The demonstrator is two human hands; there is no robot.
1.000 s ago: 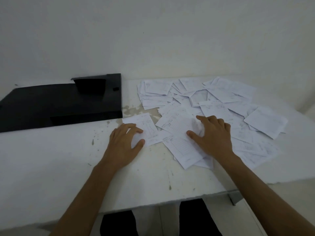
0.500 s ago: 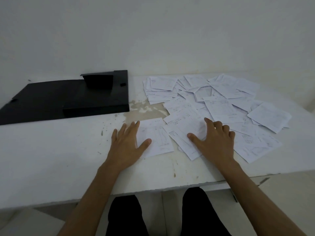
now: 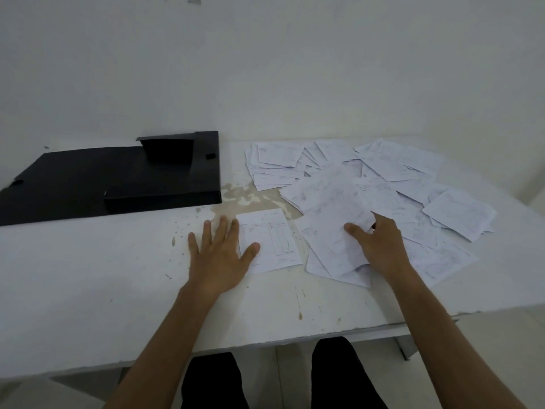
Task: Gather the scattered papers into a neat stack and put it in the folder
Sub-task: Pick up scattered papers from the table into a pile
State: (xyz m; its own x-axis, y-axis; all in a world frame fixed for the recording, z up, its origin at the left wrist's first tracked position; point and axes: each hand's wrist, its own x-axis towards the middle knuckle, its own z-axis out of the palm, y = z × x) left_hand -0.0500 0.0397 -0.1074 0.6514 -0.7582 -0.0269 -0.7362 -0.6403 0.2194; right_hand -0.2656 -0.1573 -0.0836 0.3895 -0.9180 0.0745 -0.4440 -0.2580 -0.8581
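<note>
— While my left hand [image 3: 216,256] lies flat on the desk [image 3: 88,290], fingers straight and spread, its thumb rests on the near left part of a single printed sheet [image 3: 269,240] that lies apart from the rest.

— And your other one?

— My right hand [image 3: 376,246] sits on the near edge of the scattered papers [image 3: 383,190]. Its thumb presses down on the top sheet, and the fingers curl around a crumpled fold of paper [image 3: 364,218] just beyond the knuckles. I would say it pinches that sheet.

— Where is the pile from there?

— It spreads beyond and to the right of my right hand, many overlapping white sheets at all angles. A few reach nearly to the wall [image 3: 295,69]. None are stacked square.

— The folder?

— The black folder [image 3: 118,175] lies open and flat, beyond my left hand and further left, well apart from both hands. A flap stands up at its far right corner. Between the folder and the papers the desk's white paint is chipped and stained.
</note>
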